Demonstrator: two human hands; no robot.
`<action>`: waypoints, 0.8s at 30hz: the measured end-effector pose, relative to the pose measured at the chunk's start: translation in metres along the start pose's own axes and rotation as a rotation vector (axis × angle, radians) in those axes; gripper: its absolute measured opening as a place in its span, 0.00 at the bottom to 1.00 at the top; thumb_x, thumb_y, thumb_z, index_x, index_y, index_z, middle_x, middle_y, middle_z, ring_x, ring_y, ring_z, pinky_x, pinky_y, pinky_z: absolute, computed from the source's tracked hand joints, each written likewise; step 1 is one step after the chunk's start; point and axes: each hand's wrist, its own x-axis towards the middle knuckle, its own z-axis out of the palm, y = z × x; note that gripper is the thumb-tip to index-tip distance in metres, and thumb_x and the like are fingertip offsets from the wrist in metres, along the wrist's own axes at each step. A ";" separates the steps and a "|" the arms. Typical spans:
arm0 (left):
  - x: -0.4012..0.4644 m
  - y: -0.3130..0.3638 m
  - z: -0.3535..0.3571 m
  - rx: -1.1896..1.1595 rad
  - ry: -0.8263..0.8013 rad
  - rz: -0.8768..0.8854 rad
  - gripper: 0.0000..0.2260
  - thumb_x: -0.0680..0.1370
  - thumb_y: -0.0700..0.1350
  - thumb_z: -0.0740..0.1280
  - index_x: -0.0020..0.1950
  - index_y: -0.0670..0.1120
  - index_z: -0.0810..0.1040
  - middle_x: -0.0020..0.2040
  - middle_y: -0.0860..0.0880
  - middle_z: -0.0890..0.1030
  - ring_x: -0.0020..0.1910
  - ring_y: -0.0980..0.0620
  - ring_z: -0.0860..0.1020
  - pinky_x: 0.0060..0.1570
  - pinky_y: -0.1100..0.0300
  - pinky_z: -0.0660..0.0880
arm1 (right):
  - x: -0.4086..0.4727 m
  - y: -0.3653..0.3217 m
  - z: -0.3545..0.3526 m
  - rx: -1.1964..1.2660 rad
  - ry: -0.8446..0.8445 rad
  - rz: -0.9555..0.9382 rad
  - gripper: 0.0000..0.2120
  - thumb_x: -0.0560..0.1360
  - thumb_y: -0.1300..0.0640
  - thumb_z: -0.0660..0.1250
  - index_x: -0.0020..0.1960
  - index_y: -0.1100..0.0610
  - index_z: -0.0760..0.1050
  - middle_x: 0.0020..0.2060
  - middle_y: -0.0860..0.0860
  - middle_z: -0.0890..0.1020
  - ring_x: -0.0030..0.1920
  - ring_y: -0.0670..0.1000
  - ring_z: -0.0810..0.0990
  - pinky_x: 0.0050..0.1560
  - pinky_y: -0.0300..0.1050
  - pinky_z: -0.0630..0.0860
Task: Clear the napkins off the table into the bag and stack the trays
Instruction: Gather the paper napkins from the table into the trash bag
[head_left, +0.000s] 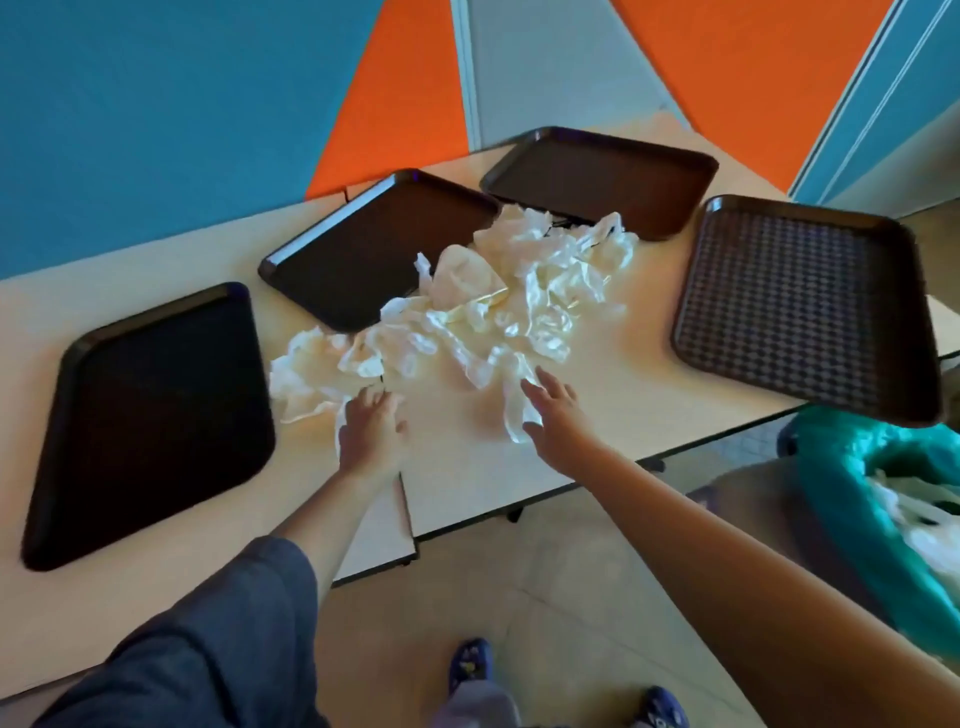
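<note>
No writing shows on any of the four dark trays; your teal bag, below the table's right edge, already holds some white napkins. The napkin pile lies mid-table, with tray one and tray two to its left, tray three behind it, and tray four to its right, overhanging the table edge. Your left hand and right hand rest spread-fingered on the pile's near edge, gripping nothing.

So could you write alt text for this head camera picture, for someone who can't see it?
Two hands, left hand and right hand, reach with spread fingers into a heap of crumpled white napkins on a pale table. Four dark trays lie around the heap; a green bag sits at right.
</note>
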 end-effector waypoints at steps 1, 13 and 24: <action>0.005 -0.016 -0.003 0.031 0.010 -0.023 0.18 0.75 0.39 0.63 0.64 0.45 0.73 0.70 0.44 0.65 0.69 0.42 0.61 0.60 0.49 0.67 | 0.006 -0.007 0.006 -0.058 -0.018 -0.015 0.27 0.78 0.60 0.59 0.75 0.52 0.55 0.77 0.51 0.47 0.76 0.56 0.48 0.73 0.57 0.56; 0.039 -0.104 0.002 0.071 -0.212 0.024 0.22 0.76 0.49 0.66 0.69 0.48 0.67 0.73 0.42 0.59 0.71 0.40 0.58 0.66 0.49 0.62 | 0.023 -0.039 0.044 -0.096 -0.098 0.198 0.19 0.77 0.70 0.55 0.67 0.66 0.66 0.69 0.61 0.65 0.70 0.55 0.64 0.57 0.40 0.67; 0.040 -0.039 -0.001 0.008 -0.004 0.289 0.05 0.76 0.44 0.65 0.48 0.44 0.78 0.51 0.46 0.78 0.55 0.43 0.74 0.48 0.52 0.65 | -0.013 -0.018 0.025 -0.040 0.085 0.272 0.22 0.72 0.75 0.56 0.65 0.65 0.69 0.58 0.60 0.71 0.61 0.59 0.67 0.59 0.44 0.63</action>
